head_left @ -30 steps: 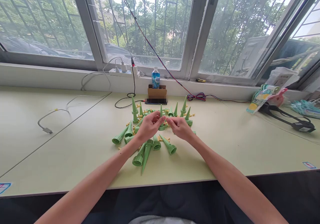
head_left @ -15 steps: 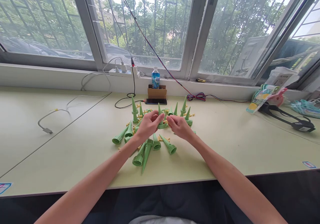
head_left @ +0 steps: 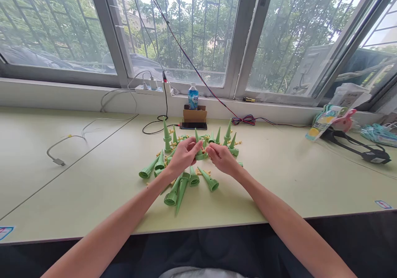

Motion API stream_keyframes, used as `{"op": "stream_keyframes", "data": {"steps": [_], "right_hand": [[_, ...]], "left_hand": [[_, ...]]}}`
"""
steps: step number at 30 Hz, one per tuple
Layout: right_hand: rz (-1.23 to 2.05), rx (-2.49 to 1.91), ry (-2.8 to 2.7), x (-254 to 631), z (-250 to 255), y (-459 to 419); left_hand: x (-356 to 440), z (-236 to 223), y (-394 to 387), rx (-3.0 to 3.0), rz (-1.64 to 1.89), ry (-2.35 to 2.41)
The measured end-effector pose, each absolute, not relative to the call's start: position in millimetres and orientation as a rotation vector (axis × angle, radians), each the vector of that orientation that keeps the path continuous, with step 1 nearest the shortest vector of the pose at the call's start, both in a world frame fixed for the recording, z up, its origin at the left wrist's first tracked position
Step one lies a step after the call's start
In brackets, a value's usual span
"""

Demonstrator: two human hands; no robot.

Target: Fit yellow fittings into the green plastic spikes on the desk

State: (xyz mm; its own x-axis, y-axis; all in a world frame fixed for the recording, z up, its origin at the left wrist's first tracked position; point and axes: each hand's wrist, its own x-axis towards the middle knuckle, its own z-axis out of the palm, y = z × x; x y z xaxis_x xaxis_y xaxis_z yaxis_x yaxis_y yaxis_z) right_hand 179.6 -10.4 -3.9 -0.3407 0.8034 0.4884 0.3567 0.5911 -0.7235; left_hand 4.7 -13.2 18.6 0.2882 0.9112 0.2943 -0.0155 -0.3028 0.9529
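Observation:
My left hand (head_left: 183,157) is closed around a green plant watering spike (head_left: 201,156), its pointed tip up and its wide collar down. Beside it, my right hand (head_left: 223,157) is closed in a pinch with the fingertips close to the spike. Whatever sits in that pinch is mostly hidden, though a bit of yellow shows between the hands. Around them lie more green spikes, such as a tilted one (head_left: 209,181) and one lying point-forward (head_left: 182,189). Several stand upright behind, one of them at the left (head_left: 167,137). Small yellow valve pieces (head_left: 204,172) are scattered among them.
A blue-labelled bottle (head_left: 192,97) and a small cardboard box (head_left: 194,114) stand at the back, with a dark phone (head_left: 194,125) before them. Cables (head_left: 245,120) run along the sill. At right lie a black strap (head_left: 356,145) and packaged items; a white cable (head_left: 66,137) lies left.
Both hands and the held spike have shifted very slightly left. The spikes on the table stay where they were.

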Motion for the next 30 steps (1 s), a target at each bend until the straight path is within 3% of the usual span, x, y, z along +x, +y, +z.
{"op": "stream_keyframes", "data": {"steps": [30], "right_hand": [[0.583,-1.079,-1.837,176.2,-3.6,-6.9]], "left_hand": [[10.3,12.0,-14.7,1.987,1.266,0.844]]}}
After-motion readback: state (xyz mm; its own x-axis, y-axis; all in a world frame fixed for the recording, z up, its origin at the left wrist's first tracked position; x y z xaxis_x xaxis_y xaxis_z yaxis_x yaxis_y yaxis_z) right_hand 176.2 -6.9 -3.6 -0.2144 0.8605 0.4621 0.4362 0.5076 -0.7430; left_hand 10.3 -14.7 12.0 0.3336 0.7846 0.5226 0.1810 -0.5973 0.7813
